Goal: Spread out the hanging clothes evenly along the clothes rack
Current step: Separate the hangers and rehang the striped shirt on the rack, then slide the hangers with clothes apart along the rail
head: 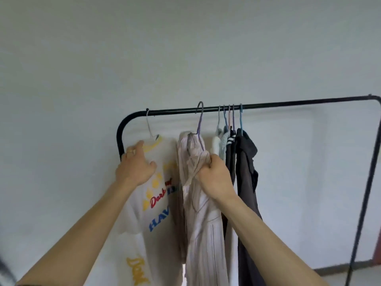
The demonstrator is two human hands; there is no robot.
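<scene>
Both hands are up at the clothes: the right hand (pixel 215 178) has its grip closed tight on a bunch of the pale striped shirt (pixel 201 223), just below its purple hanger (pixel 199 124), while the left hand (pixel 136 164) lies flat and open on the shoulder of the white T-shirt (pixel 156 203), fingers spread, holding nothing. A ring (pixel 130 151) shows on one left finger.

A black clothes rack (pixel 288 104) with rounded corners carries everything. White T-shirt hangs alone at the rail's 9 o'clock end; the striped shirt is near the middle, and a tight cluster of dark and light garments (pixel 243 162) crowds just to its 3 o'clock side — their hooks almost touching. From there to the far corner the rail is bare.

Behind stands a plain pale wall (pixel 185 48); a strip of grey floor (pixel 362 275) and a dark skirting line show at 4 o'clock.

Printing on the T-shirt reads "Dont" in red script, "HAV" in blue block letters, and yellow script lower down — the rest is folded away or too blurred to read.
</scene>
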